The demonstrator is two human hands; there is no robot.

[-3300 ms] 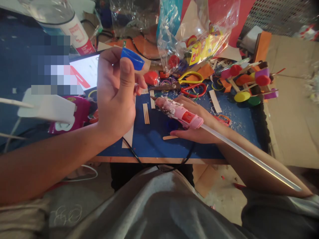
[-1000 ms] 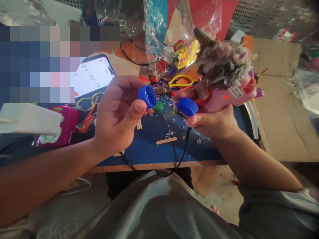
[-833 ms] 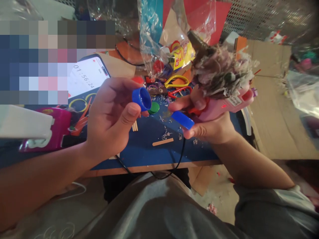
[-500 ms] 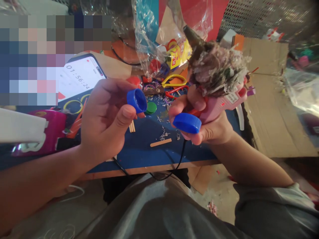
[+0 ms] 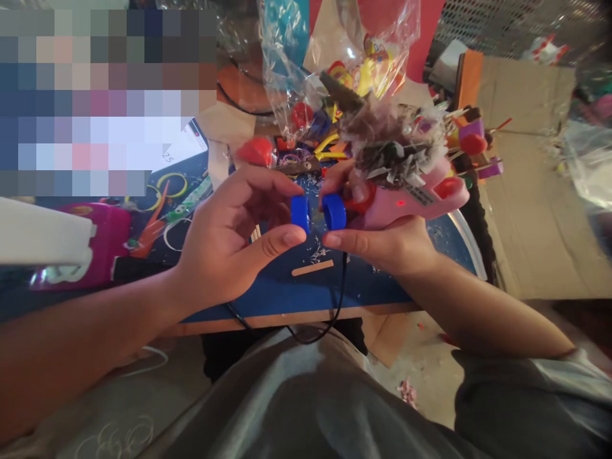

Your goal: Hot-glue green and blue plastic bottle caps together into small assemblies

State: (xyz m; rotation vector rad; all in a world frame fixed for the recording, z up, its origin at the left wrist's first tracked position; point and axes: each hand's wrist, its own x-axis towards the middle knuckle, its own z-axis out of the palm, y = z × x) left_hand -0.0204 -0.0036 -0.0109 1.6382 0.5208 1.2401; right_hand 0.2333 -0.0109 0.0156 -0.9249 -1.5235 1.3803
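My left hand [image 5: 224, 239] pinches a blue bottle cap [image 5: 300, 214] between thumb and fingers. My right hand [image 5: 387, 233] grips a pink hot glue gun [image 5: 411, 203] and also pinches a second blue bottle cap [image 5: 335, 212] with its thumb and fingertips. The two caps face each other across a small gap, both on edge. Shaggy, dirty glue strands and scraps [image 5: 392, 137] cover the top and front of the gun, and a small red light glows on its side. A black cord [image 5: 343, 280] hangs below the right hand.
A craft stick [image 5: 312, 268] and shavings lie on the blue tabletop [image 5: 282, 290]. Behind are yellow-handled scissors [image 5: 329, 148] and clear plastic bags [image 5: 287, 70]. Left are a phone [image 5: 189, 146] and a magenta-and-white device [image 5: 108, 242]; cardboard [image 5: 526, 210] stands at right.
Both hands have moved together, bringing the two blue caps close to each other. The right cap has turned from lying nearly flat to standing on edge; the glue gun has tilted and shifted slightly left.
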